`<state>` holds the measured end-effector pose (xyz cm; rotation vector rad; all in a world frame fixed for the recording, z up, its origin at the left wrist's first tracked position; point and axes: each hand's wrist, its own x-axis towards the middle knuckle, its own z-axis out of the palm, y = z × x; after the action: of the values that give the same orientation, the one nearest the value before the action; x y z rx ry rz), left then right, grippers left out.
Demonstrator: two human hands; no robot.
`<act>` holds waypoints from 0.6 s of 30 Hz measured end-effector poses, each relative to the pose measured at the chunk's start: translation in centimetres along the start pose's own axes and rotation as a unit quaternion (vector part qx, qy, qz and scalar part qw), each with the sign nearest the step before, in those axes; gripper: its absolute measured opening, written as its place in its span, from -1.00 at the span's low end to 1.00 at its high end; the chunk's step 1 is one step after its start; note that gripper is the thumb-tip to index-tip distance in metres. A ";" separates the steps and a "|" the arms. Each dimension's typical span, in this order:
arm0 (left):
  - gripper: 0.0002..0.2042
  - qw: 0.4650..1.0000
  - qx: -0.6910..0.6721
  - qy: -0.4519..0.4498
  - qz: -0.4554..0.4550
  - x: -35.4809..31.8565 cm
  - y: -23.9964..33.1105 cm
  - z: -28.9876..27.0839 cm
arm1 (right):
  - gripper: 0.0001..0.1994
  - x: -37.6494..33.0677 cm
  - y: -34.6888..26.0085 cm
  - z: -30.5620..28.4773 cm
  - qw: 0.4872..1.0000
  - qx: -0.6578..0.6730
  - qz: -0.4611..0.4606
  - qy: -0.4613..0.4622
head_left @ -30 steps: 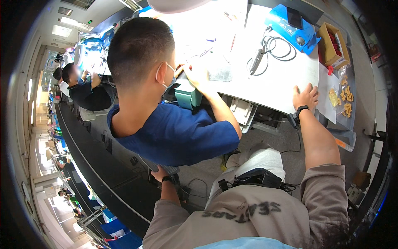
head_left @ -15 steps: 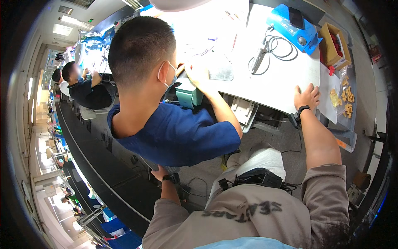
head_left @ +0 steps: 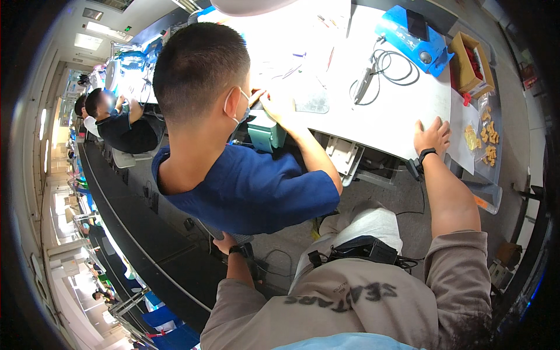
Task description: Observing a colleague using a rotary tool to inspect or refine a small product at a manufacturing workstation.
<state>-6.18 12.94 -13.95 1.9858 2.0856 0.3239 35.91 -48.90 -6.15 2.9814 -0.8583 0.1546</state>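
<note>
My right hand [head_left: 433, 137] lies palm down on the near right corner of the white worktable [head_left: 402, 125], fingers spread and nothing held. Next to its fingers is a sheet of white paper [head_left: 462, 143]. My left hand [head_left: 224, 244] is low at the left, closed on the edge of a grey chair back [head_left: 244, 238] behind a seated co-worker in blue [head_left: 251, 186]; some of its fingers are hidden. The co-worker's own hands [head_left: 265, 100] are together over the table beside a green block-like device [head_left: 265, 133].
A grey handpiece [head_left: 364, 81] with a coiled black cable lies on the table. Behind it stands a blue device [head_left: 411, 41] with a phone [head_left: 417, 25] on top. At the right are a cardboard box [head_left: 469, 64] and small yellow pieces [head_left: 490, 137]. A black conveyor-like surface [head_left: 146, 227] runs along the left.
The co-worker's head and hands have shifted very slightly. Both my hands stay where they were.
</note>
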 end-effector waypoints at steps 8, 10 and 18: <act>-0.28 1.000 -0.010 0.006 0.008 0.4 -0.6 0.4 | -0.26 0.1 0.0 0.0 1.000 0.004 -0.001 -0.006; -0.27 1.000 -0.019 0.003 0.008 0.4 -0.6 0.4 | -0.26 0.0 0.0 -0.1 1.000 0.004 -0.001 -0.006; -0.26 0.998 -0.065 0.007 0.008 0.0 -0.3 0.2 | -0.26 0.2 0.1 0.3 1.000 -0.002 -0.003 0.003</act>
<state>-6.40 12.89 -14.28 1.9320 2.0028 0.4645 36.04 -49.08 -6.46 2.9777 -0.8490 0.1598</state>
